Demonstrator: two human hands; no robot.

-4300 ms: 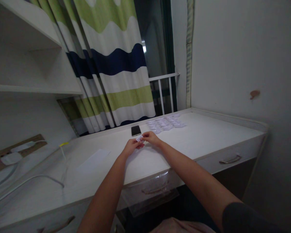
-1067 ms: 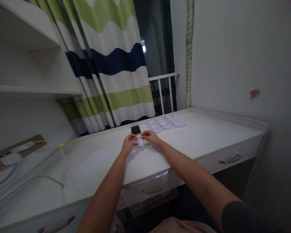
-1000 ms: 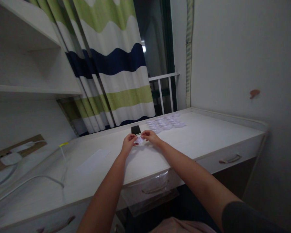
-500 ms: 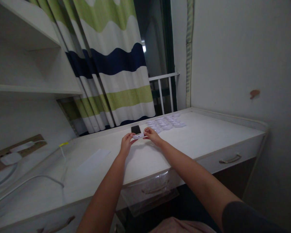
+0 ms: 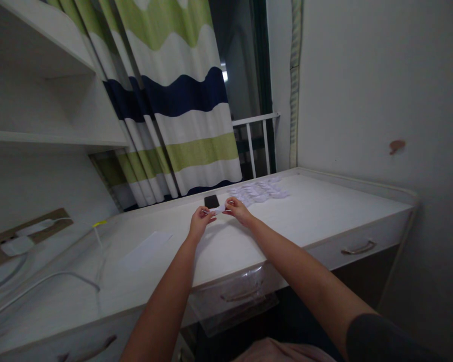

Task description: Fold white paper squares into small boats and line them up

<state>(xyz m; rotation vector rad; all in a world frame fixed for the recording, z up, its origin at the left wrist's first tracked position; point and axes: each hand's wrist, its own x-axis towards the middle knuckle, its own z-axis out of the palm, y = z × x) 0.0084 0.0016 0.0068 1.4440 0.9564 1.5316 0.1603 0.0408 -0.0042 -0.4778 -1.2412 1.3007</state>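
A small folded white paper piece (image 5: 219,209) is held up between my two hands, above the desk. My left hand (image 5: 200,221) pinches its left end between thumb and fingers. On its right end my right hand (image 5: 237,209) is closed in a pinch. The exact shape of the paper is too small to make out. Just behind the hands a dark phone (image 5: 212,201) lies flat on the desk. Several small folded white paper pieces (image 5: 258,191) lie in rows to the right of the phone, near the back edge.
Flat white paper sheets (image 5: 147,247) lie on the desk (image 5: 305,213) to the left. Cables (image 5: 68,273) run over the left end from a socket board (image 5: 30,234). A striped curtain (image 5: 189,125) hangs behind; a clear plastic sheet (image 5: 234,296) hangs at the front drawer.
The paper was held close between both hands, then opened wider and turned, and now shows as a narrow strip. My hands have moved slightly apart. The rows and phone stay put.
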